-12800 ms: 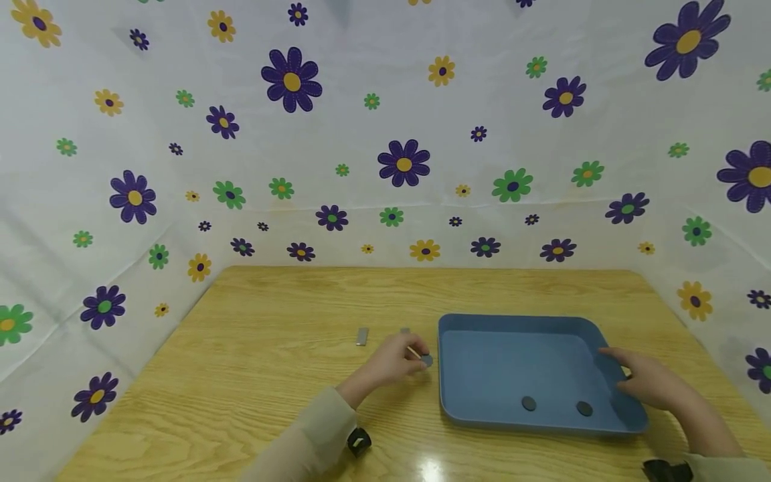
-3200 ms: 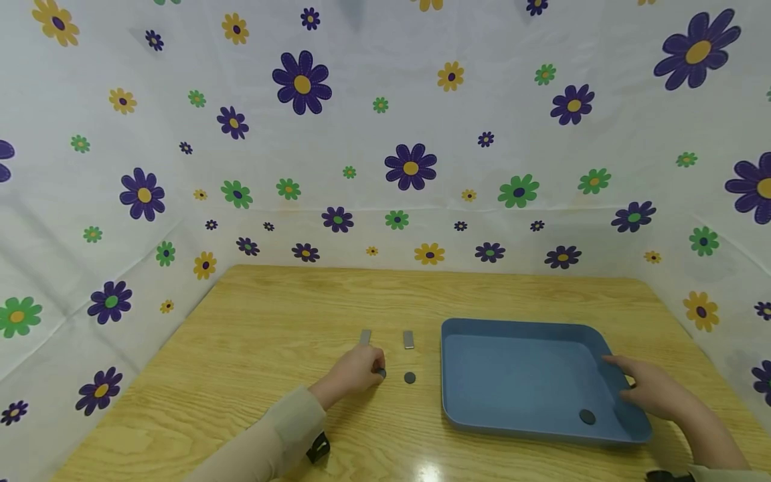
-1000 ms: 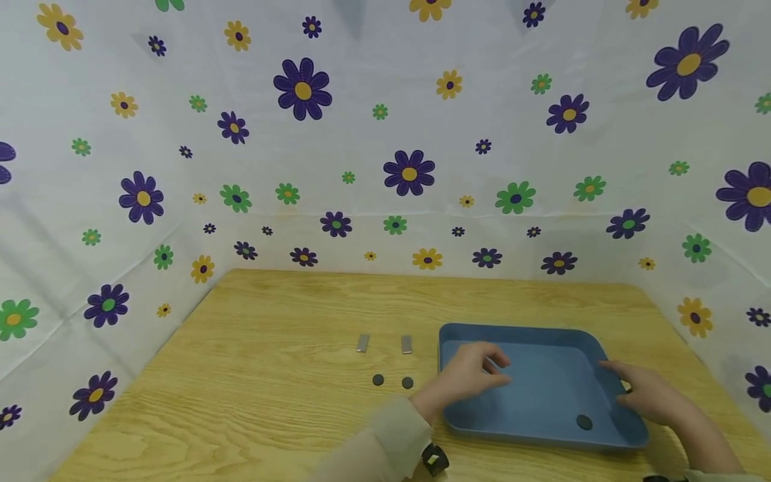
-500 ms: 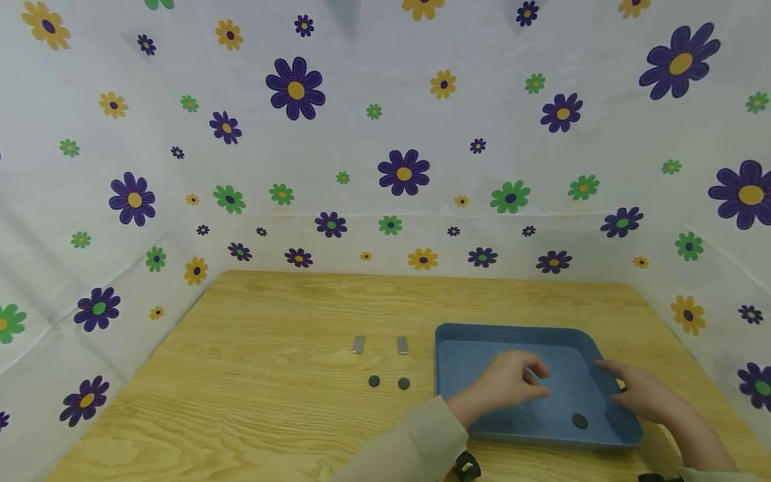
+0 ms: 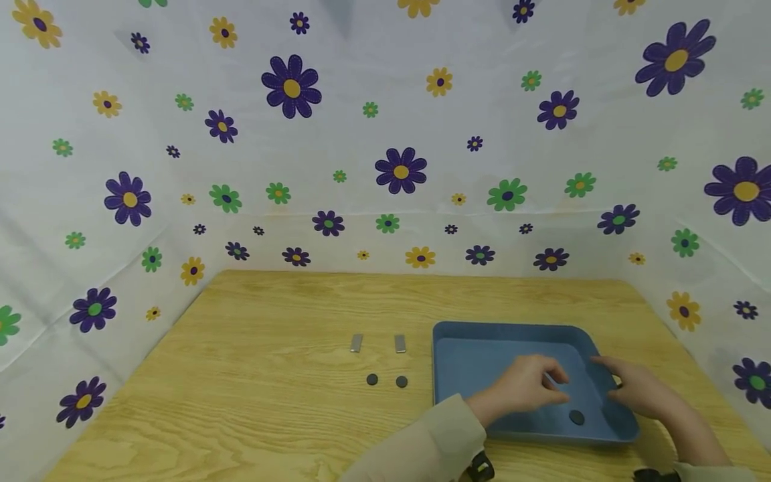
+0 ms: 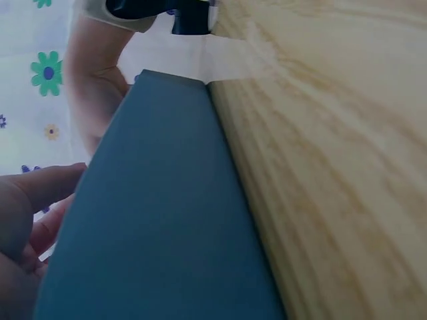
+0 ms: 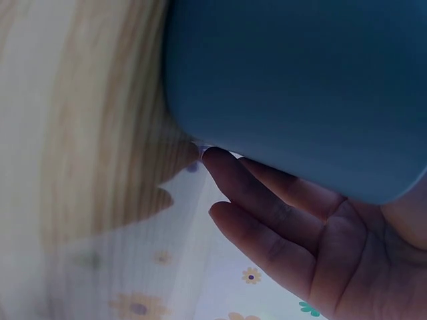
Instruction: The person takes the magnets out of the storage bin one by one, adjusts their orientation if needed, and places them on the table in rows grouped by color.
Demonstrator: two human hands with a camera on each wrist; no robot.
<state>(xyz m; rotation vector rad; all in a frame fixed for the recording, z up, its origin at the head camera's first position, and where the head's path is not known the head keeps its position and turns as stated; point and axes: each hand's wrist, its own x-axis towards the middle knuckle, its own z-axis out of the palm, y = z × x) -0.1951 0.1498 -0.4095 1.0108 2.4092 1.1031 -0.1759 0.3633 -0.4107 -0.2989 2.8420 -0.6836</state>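
My left hand hovers over the blue tray, thumb and fingers bent with a gap between them and nothing held. Just in front of its fingertips, a dark round disc lies on the tray floor near the right front corner. My right hand grips the tray's right side wall. In the right wrist view its fingers lie against the tray's outside, and the thumb is mostly hidden behind the wall. The left wrist view shows the tray's outer wall beside the left hand.
Left of the tray, two dark discs, a left one and a right one, lie on the wooden table. Behind them are two small grey rectangular pieces. Flowered white cloth encloses the table's back and sides.
Earlier two discs lay in the tray; now one does, and two sit on the table. My left hand let go of a disc there and moved right over the tray. My right hand stayed put.
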